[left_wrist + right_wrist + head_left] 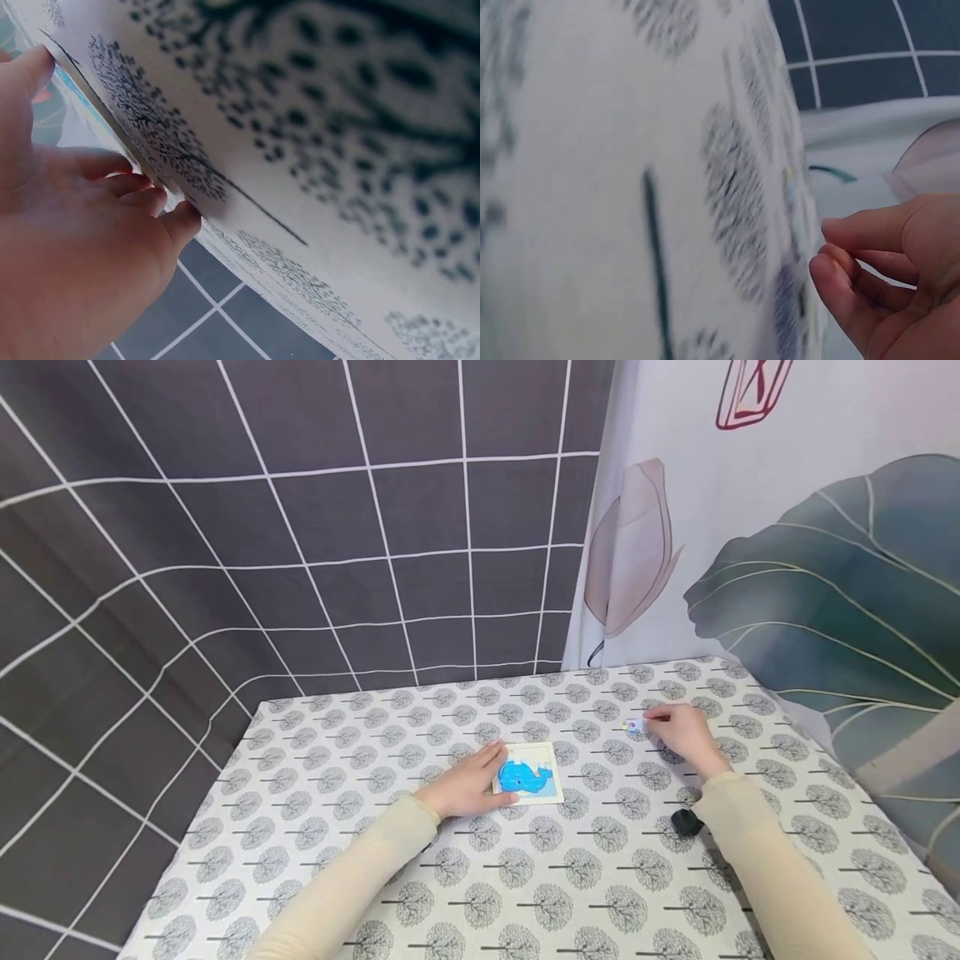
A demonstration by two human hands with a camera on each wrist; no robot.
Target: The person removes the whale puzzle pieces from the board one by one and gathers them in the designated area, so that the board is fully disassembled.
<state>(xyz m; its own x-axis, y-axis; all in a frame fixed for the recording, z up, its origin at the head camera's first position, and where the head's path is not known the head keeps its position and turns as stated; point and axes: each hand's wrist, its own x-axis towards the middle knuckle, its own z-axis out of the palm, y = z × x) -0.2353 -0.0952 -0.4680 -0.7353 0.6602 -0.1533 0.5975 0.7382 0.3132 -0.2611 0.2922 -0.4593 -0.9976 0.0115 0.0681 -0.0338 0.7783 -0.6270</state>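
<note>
My left hand [468,781] holds the left side of a small cream-framed board with a blue whale picture [525,777]. Its thumb lies at the near edge and its fingers at the far left corner. In the left wrist view the fingertips [184,217] meet the board's thin edge [124,135]. Farther right, my right hand [681,733] has thumb and fingers close together at the right end of a small flat colourful piece [635,725]. The right wrist view shows that piece [791,202] edge-on; whether the fingertips [832,229] pinch it is unclear.
A white cloth with grey tree prints [450,877] covers the table. Beside the right sleeve is a small black object [686,822]. Behind stand a dark grid-patterned curtain [420,518] and a pale curtain with plant motifs [652,410].
</note>
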